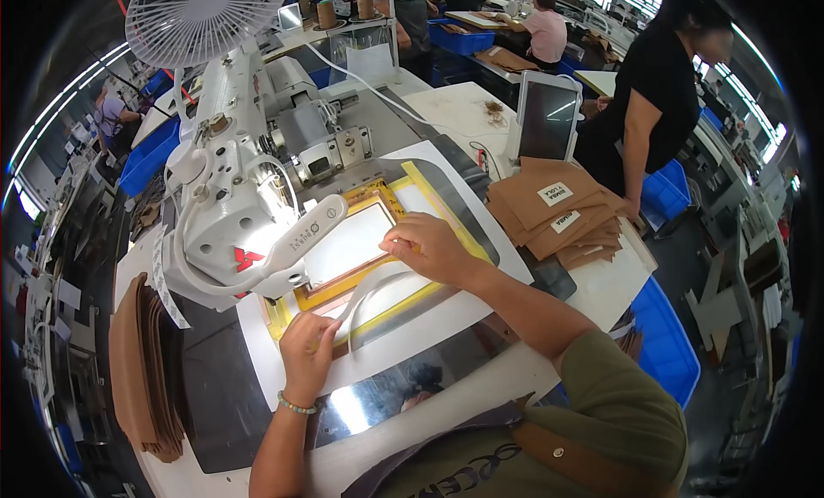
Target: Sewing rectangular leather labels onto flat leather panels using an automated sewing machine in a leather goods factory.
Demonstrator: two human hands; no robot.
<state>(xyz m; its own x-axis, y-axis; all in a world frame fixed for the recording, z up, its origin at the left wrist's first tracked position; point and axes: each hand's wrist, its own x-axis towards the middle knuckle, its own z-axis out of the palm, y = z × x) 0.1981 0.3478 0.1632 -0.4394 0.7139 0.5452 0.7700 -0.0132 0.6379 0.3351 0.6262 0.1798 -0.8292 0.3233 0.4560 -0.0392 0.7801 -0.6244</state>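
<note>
My left hand point(307, 348), with a beaded bracelet at the wrist, is closed with thumb and finger pinched on a narrow white strip point(371, 285). That strip bends in an arc over white sheeting toward the area below my right hand. My right hand point(429, 247) has its fingers curled together at the right inner edge of a yellow frame point(376, 189); what they pinch is hidden. Inside the frame a brightly lit white panel point(348, 245) has a brown border. The white head of a sewing machine point(227, 215) stands over the frame's left side, its lamp lit.
A stack of folded brown pieces point(142, 369) stands at the left edge. Brown labelled pouches point(549, 202) are piled at the right, near a dark screen point(547, 116). A person in black point(648, 94) stands beside them. A blue bin point(665, 339) sits below the table's right edge.
</note>
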